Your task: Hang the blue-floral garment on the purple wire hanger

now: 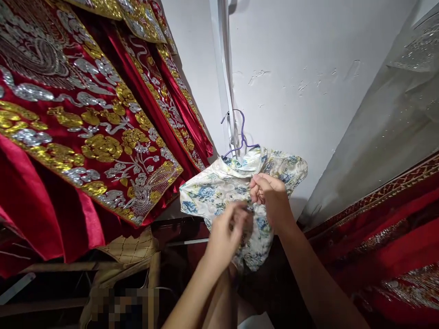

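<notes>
A small white dress (pixel 219 189) with a blue and yellow flower print hangs on a purple hanger (pixel 242 132) from a white rail on the wall. My right hand (pixel 269 194) pinches the fabric at the front, just under the collar. Lower down and to the left, my left hand (pixel 226 233) has its fingers curled on the front of the same dress. Both forearms reach up from the bottom of the view.
Red garments (pixel 85 123) with heavy gold and silver embroidery hang at the left. More red embroidered cloth (pixel 387 242) under a clear plastic cover hangs at the right. A beige quilted bag (pixel 128 251) sits on a wooden frame at lower left. The white wall is behind.
</notes>
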Tool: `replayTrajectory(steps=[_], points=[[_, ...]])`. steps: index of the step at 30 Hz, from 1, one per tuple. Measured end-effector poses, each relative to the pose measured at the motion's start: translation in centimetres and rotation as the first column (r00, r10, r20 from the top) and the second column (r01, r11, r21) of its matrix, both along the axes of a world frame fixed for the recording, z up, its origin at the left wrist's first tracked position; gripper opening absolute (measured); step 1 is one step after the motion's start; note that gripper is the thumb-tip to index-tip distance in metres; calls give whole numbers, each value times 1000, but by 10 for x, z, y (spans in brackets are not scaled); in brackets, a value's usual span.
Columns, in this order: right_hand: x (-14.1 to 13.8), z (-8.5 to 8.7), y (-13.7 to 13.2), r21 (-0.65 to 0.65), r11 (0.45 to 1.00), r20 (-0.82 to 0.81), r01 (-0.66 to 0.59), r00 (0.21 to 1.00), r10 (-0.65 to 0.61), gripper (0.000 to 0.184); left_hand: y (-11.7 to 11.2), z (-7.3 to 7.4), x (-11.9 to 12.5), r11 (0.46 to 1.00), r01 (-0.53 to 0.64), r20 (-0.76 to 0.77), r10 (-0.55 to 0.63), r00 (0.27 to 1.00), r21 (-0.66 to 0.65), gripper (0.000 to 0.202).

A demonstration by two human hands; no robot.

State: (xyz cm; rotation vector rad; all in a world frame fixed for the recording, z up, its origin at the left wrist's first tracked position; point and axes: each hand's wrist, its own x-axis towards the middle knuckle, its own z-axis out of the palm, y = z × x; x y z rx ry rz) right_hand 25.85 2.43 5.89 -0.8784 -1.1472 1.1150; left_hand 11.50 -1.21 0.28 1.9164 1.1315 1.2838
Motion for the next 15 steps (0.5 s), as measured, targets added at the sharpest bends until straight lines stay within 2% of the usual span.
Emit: replayTrajectory(steps=[1, 2, 4, 6, 9, 11, 13, 15], points=[[2, 0, -2, 19, 1000, 27, -16, 1000, 16, 26, 8, 16, -3, 989, -98, 70, 91, 993, 107, 27], [4, 1, -3, 46, 998, 60, -35, 998, 32, 25, 16, 31, -6, 970, -142, 77, 129, 989, 199, 32], [5, 4, -3, 112, 992, 128, -51, 991, 36, 24, 30, 55, -6, 930, -157, -1, 166, 986, 332, 29], [3, 4, 2, 162, 986, 171, -24, 985, -4, 24, 40, 68, -2, 903, -124, -127, 192, 973, 412, 17], [-5, -10, 14, 133, 990, 188, 54, 979, -79, 27, 44, 69, 4, 852, -115, -226, 262, 938, 511, 15], [-10, -29, 23, 102, 992, 224, 78, 970, -99, 30, 43, 63, -1, 801, -198, -164, 344, 925, 565, 15], [-12, -52, 27, 82, 995, 266, 54, 961, -74, 31, 43, 58, -17, 734, -389, 48, 438, 897, 556, 15], [-11, -74, 22, 23, 1000, 264, 20, 964, -26, 30, 46, 55, -43, 672, -600, 353, 486, 799, 433, 13]])
